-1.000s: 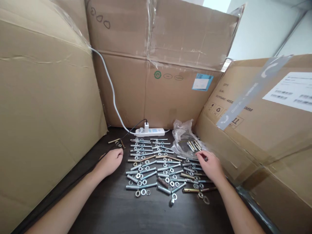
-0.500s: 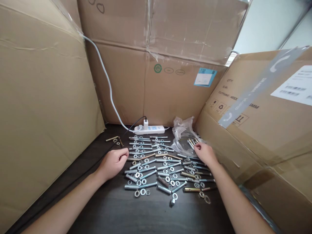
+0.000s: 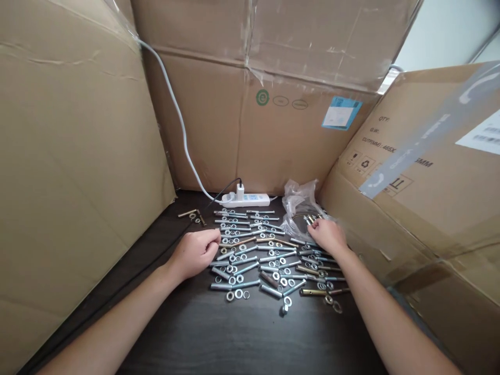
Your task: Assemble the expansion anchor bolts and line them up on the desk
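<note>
My left hand (image 3: pixel 197 253) is closed in a fist at the left edge of the laid-out hardware; whatever it may hold is hidden. My right hand (image 3: pixel 327 234) has its fingers pinched together at the open clear plastic bag (image 3: pixel 291 200). Several metal bolts (image 3: pixel 310 220) lie in the bag right by those fingertips, which hide what is between them. Rows of long bolts (image 3: pixel 276 249), metal sleeves (image 3: pixel 271 291) and washers (image 3: pixel 238 294) cover the dark table between my hands. A loose nut (image 3: pixel 284 310) lies nearest me.
A white power strip (image 3: pixel 252 201) with a plugged-in charger stands behind the rows, its white cable (image 3: pixel 180 117) climbing left. Brass-coloured pieces (image 3: pixel 187 213) lie at the back left. Cardboard boxes (image 3: pixel 219 130) wall the table on the left, back and right.
The view has shifted, so everything sits slightly right and higher. My left fist has moved a little toward the rows. My right hand stays at the bag with its fingers closed.
</note>
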### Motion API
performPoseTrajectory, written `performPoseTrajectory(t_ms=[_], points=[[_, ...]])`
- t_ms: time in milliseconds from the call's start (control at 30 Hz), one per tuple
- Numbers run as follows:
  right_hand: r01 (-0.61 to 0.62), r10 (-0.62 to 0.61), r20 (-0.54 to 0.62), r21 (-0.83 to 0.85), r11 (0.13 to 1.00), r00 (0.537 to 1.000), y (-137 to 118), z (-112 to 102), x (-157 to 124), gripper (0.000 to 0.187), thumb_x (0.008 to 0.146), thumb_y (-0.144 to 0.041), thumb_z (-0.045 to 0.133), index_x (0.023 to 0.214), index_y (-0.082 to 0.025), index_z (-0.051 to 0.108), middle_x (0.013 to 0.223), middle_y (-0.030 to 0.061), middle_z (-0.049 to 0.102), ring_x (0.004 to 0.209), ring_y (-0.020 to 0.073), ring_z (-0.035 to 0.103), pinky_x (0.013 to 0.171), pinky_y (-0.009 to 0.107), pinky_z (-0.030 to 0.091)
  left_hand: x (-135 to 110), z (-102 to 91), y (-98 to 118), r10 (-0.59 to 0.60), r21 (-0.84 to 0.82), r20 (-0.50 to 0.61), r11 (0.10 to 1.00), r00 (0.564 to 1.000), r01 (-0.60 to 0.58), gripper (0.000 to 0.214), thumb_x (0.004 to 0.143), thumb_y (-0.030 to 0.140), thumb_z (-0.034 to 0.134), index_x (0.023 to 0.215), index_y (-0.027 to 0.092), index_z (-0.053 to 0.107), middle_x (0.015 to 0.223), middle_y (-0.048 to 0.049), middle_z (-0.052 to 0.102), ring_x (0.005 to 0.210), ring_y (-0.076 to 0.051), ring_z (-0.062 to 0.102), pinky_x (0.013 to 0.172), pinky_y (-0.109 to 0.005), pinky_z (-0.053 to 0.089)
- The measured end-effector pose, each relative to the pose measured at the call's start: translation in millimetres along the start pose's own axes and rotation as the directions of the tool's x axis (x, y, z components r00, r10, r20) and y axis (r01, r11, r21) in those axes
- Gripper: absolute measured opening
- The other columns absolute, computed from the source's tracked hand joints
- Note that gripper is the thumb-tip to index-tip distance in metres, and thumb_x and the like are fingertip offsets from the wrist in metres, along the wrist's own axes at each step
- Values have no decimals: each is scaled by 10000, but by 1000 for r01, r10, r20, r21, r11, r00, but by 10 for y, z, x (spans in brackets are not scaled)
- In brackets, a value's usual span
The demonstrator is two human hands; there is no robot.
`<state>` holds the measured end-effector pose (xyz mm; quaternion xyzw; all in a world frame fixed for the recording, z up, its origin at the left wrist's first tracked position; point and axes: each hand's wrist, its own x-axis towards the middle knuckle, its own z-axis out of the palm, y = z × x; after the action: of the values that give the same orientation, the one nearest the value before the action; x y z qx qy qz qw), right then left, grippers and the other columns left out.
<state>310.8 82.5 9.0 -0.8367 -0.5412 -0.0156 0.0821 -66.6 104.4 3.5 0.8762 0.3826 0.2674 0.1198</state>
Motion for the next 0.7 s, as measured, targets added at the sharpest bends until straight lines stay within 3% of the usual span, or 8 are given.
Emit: performPoseTrajectory(t_ms=[100, 133, 233, 333, 500, 700], points=[[103, -99, -51, 83, 991, 994, -171, -125, -313, 245, 858, -405, 497, 832, -221, 657, 795, 34, 675, 739, 193, 629, 639, 279, 425, -9, -19, 114, 49, 7, 18, 999, 999, -49, 164, 832, 130, 379, 770, 186, 520, 683, 23, 569, 610, -114, 520, 597, -224, 358], [224, -201, -139, 172, 959, 970, -246, -160, -450, 235, 858, -401, 511, 834, -212, 649, 782, 31, 660, 713, 182, 615, 639, 277, 426, -11, -29, 175, 58, 3, 25, 998, 998, -58, 166, 843, 139, 381, 834, 189, 539, 711, 21, 587, 617, -114, 532, 604, -225, 366], [527, -424, -344, 302, 794, 838, -484, -229, -872, 200, 889, -345, 500, 849, -192, 622, 771, 34, 618, 693, 167, 588, 642, 272, 428, -25, -62, 426, 39, -24, 47, 999, 998, -38, 217, 900, 204, 382, 1061, 210, 527, 789, 19, 623, 620, -114, 554, 609, -228, 379], [680, -579, -359, 337, 651, 732, -659, -241, -1167, 129, 895, -282, 516, 885, -192, 608, 815, 39, 607, 753, 168, 591, 681, 270, 443, -61, -60, 692, 17, -117, 93, 993, 996, -6, 237, 937, 270, 377, 1154, 231, 462, 846, 24, 622, 631, -112, 557, 622, -234, 389], [740, -671, -328, 410, 533, 665, -722, -138, -1297, 74, 906, -247, 524, 928, -203, 580, 877, 41, 608, 802, 173, 584, 714, 282, 459, -161, 39, 847, 18, -233, 163, 972, 987, 21, 217, 959, 298, 371, 1158, 239, 435, 882, 27, 617, 636, -105, 540, 622, -231, 392], [710, -702, -229, 462, 531, 674, -721, -38, -1326, 76, 894, -220, 530, 968, -207, 546, 898, 32, 609, 759, 161, 592, 687, 284, 468, -245, 116, 756, 35, -211, 215, 978, 976, 11, 183, 961, 297, 379, 1089, 230, 492, 825, 25, 622, 608, -108, 536, 621, -237, 406]])
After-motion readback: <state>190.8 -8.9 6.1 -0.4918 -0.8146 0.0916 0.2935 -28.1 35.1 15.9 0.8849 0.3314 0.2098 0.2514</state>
